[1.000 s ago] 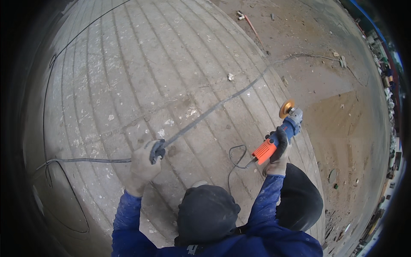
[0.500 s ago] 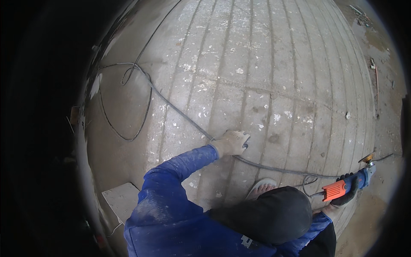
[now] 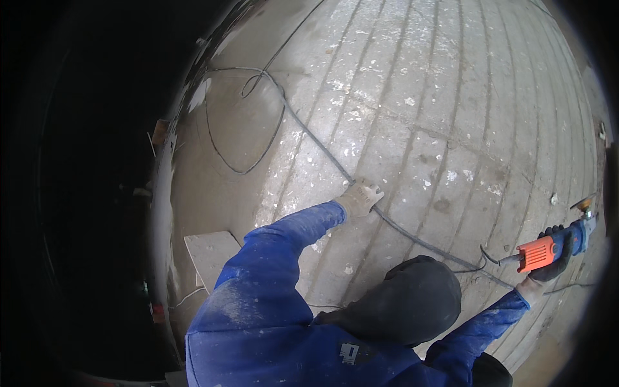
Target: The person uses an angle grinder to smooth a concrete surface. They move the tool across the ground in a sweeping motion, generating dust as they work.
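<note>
My left hand [image 3: 362,198], in a pale dusty work glove, is closed round a dark grey power cable [image 3: 316,140] at floor level. The cable runs from the far left, through the hand, toward the lower right. Out to the right, my right hand [image 3: 560,259] wears a dark glove and grips an angle grinder [image 3: 567,242] with an orange rear housing and a blue body. A brass-coloured round attachment [image 3: 585,204] sits on the grinder head, facing away from me. The grinder's cord [image 3: 491,258] curves down beside the larger cable.
The grey concrete floor [image 3: 445,84] has long parallel grooves and white flecks. Loops of thin cable [image 3: 225,161] lie at the left, near a wall edge. A flat grey board [image 3: 209,251] rests at lower left. My bent knee [image 3: 422,300] is in front of me.
The view has shifted, so the floor and cable loops appear farther right. My left hand stays closed on the cable. My knee now hides the sandalled foot seen earlier; the grinder remains held.
</note>
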`<state>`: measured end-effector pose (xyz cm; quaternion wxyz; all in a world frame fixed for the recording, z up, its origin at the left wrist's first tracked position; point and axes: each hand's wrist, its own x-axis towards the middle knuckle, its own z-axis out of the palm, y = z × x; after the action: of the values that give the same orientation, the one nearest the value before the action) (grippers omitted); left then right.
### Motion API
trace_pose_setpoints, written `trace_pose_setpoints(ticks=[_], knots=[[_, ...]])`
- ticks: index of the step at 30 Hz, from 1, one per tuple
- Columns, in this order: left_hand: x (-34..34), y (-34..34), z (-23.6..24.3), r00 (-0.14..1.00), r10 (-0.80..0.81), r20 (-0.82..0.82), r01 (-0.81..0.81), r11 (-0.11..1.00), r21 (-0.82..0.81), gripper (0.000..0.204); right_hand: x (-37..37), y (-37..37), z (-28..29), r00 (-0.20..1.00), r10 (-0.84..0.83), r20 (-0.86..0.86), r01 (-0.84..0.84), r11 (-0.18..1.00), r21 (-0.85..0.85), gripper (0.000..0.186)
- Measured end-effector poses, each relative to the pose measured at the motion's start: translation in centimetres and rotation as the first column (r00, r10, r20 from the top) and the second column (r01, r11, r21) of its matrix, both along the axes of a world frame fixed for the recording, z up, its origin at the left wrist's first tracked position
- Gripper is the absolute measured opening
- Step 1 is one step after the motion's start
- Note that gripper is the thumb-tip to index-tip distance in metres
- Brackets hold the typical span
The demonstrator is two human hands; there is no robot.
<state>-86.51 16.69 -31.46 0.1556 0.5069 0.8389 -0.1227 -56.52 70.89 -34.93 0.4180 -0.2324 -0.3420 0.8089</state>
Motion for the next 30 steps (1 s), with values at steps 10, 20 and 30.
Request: trace_pose_setpoints(ticks=[10,20,30], knots=[[1.6,5.1,6.8,0.983,0.182,0.004,-0.164,0.892,-0.421,0.025,7.9,8.4,3.3,0.667,0.71,-0.225,-0.744,0.626,-0.233,0.049],[7.5,6.6,24.8,0.917,0.39,0.085,-0.283,0.784,-0.552,0.034,16.2,-5.0,24.2,0.824,0.319,0.468,-0.308,0.946,-0.102,0.044],[31.8,-5.0,31.6,0.589,0.808,0.022,-0.57,0.435,-0.697,0.045,18.6,-2.9,37.0,0.699,0.6,0.39,-0.234,0.707,-0.668,0.046]])
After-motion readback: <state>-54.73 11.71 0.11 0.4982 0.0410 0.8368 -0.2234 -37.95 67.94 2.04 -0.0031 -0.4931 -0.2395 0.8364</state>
